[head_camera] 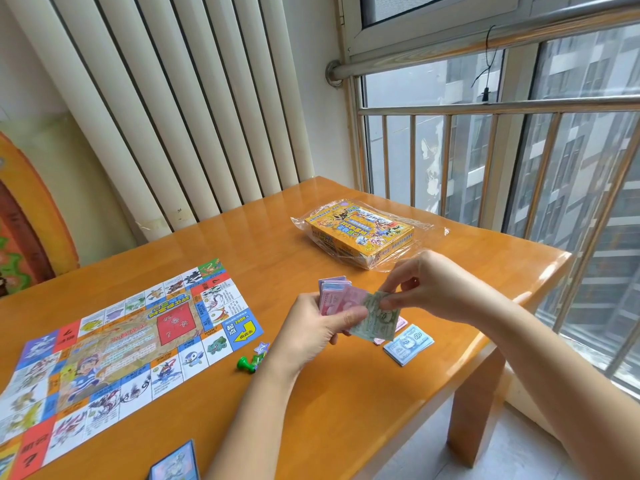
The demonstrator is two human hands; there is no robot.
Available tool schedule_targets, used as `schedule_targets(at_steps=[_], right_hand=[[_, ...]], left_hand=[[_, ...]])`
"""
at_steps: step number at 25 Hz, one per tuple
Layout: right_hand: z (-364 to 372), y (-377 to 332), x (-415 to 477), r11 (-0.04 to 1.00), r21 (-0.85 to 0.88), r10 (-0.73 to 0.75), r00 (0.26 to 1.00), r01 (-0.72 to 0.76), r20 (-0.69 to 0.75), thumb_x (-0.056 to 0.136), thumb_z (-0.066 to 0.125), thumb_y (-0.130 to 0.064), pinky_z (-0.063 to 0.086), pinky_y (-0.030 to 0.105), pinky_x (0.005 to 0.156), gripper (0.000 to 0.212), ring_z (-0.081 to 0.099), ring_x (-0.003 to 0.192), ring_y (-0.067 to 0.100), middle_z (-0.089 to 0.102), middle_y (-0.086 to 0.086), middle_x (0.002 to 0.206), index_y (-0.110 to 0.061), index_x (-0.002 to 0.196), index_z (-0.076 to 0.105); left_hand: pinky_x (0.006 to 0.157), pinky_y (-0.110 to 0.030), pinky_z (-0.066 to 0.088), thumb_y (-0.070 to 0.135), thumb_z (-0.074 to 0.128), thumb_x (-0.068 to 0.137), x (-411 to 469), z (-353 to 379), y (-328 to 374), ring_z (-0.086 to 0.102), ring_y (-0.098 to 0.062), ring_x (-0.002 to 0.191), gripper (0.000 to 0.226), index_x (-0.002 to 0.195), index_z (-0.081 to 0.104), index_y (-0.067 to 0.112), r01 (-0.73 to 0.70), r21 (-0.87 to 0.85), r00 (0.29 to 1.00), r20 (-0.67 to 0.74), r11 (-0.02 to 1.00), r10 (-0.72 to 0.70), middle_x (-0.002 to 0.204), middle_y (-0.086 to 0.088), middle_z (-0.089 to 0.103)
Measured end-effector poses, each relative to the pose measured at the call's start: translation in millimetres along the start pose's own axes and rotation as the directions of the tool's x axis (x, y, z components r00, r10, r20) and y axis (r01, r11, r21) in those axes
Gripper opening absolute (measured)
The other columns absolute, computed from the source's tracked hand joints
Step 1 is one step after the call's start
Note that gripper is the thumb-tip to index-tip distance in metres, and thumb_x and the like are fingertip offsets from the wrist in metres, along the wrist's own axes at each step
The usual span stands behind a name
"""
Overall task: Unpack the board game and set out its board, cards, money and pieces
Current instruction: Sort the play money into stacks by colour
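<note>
Closest to me, at the near edge of the table (346, 410), sits a blue-backed deck of cards (175, 462), set down out of the way. Further left the board (114, 341) lies unfolded and flat, with the green pieces (250, 362) just beside its right edge, near the start square, which I judge is handy for play. My left hand (322, 329) grips the stack of money (334, 289), fingers curled round it and thumb across the top, so the notes face my other hand. My right hand (427, 289) pinches a green note (375, 320) at its far end between thumb and fingertips, the note touching the stack; I take this to be sorting by colour. Just below my hands a blue pile (408, 344) of notes lies squared up on the table, with pink notes (401, 322) peeking out beside it, mostly hidden by the green one. Well beyond my hands the box (360, 233) rests on its clear wrapper (429, 230).
</note>
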State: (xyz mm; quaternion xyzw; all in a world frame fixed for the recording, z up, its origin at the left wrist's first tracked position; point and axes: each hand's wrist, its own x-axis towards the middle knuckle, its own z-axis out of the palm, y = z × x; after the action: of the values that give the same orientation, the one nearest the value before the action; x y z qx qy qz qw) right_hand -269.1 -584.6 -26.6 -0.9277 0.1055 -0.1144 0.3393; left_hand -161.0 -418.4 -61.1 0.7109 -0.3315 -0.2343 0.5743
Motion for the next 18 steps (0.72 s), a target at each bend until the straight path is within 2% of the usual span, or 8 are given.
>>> schedule_targets(at_steps=[2, 4, 7, 10, 13, 15, 18], right_hand=[[3.7, -1.0, -0.2, 0.998, 0.022, 0.054, 0.998, -0.054, -0.021, 0.072, 0.081, -0.024, 0.031, 0.015, 0.048, 0.022, 0.044, 0.049, 0.002, 0.058, -0.011, 0.056, -0.038, 0.064, 0.068], [11.0, -1.2, -2.4, 0.982, 0.141, 0.130, 0.991, -0.123, -0.038, 0.073, 0.081, -0.022, 0.029, 0.015, 0.046, 0.019, 0.041, 0.046, 0.002, 0.053, -0.012, 0.048, -0.033, 0.062, 0.070], [34.6, -6.4, -4.5, 0.949, 0.269, 0.198, 0.976, -0.166, -0.097, 0.075, 0.079, -0.019, 0.033, 0.015, 0.045, 0.008, 0.044, 0.047, 0.003, 0.059, -0.009, 0.054, -0.021, 0.071, 0.074], [67.7, -17.5, -6.3, 0.956, 0.242, 0.226, 0.944, -0.167, -0.242, 0.078, 0.073, -0.016, 0.038, 0.020, 0.049, 0.009, 0.050, 0.050, 0.008, 0.063, -0.004, 0.057, -0.019, 0.070, 0.070], [93.1, -25.7, -6.3, 0.963, 0.207, 0.234, 0.918, -0.173, -0.321, 0.081, 0.069, -0.014, 0.042, 0.028, 0.060, 0.011, 0.058, 0.062, 0.016, 0.063, -0.003, 0.060, -0.021, 0.072, 0.066], [103.9, -26.3, -5.3, 0.967, 0.181, 0.229, 0.917, -0.177, -0.327, 0.083, 0.068, -0.015, 0.037, 0.028, 0.064, 0.003, 0.057, 0.070, 0.017, 0.064, -0.003, 0.071, -0.017, 0.082, 0.069], [113.0, -25.3, -5.7, 0.978, 0.095, 0.206, 0.919, -0.184, -0.337, 0.086, 0.065, -0.021, 0.026, 0.023, 0.065, 0.007, 0.048, 0.076, 0.012, 0.066, -0.004, 0.088, -0.017, 0.091, 0.067]], left_hand=[[0.050, -0.017, 0.041, 0.021, 0.060, 0.091, -0.8, -8.7, 4.6, 0.055, -0.008, 0.054, 0.016, 0.080, 0.070, 0.014, 0.037, -0.058, 0.999, -0.009, 0.998, -0.037, 0.062, 0.004, 0.065], [0.057, -0.018, 0.046, 0.024, 0.050, 0.096, -1.5, -22.6, 8.2, 0.061, -0.007, 0.058, 0.023, 0.086, 0.067, 0.012, 0.125, -0.155, 0.991, -0.021, 0.980, -0.130, 0.068, 0.003, 0.068], [0.051, -0.018, 0.050, 0.022, 0.048, 0.098, -3.2, -42.9, 7.7, 0.065, -0.009, 0.056, 0.025, 0.086, 0.065, 0.008, 0.270, -0.263, 0.951, -0.076, 0.926, -0.299, 0.074, -0.004, 0.068], [0.046, -0.016, 0.047, 0.023, 0.048, 0.098, -3.7, -53.2, 4.6, 0.064, -0.009, 0.054, 0.026, 0.088, 0.067, 0.008, 0.294, -0.232, 0.934, -0.137, 0.927, -0.330, 0.077, -0.005, 0.069], [0.047, -0.016, 0.047, 0.024, 0.049, 0.098, -3.7, -53.7, 1.4, 0.065, -0.009, 0.057, 0.027, 0.090, 0.069, 0.009, 0.323, -0.181, 0.934, -0.100, 0.929, -0.344, 0.082, -0.004, 0.069], [0.047, -0.016, 0.046, 0.024, 0.050, 0.098, -3.2, -52.1, -1.1, 0.065, -0.010, 0.059, 0.026, 0.091, 0.069, 0.009, 0.353, -0.134, 0.929, -0.064, 0.926, -0.364, 0.084, -0.004, 0.068], [0.049, -0.017, 0.049, 0.023, 0.051, 0.097, -1.3, -51.0, -5.6, 0.066, -0.012, 0.064, 0.025, 0.089, 0.070, 0.009, 0.376, -0.075, 0.924, -0.038, 0.924, -0.379, 0.082, -0.005, 0.067]])
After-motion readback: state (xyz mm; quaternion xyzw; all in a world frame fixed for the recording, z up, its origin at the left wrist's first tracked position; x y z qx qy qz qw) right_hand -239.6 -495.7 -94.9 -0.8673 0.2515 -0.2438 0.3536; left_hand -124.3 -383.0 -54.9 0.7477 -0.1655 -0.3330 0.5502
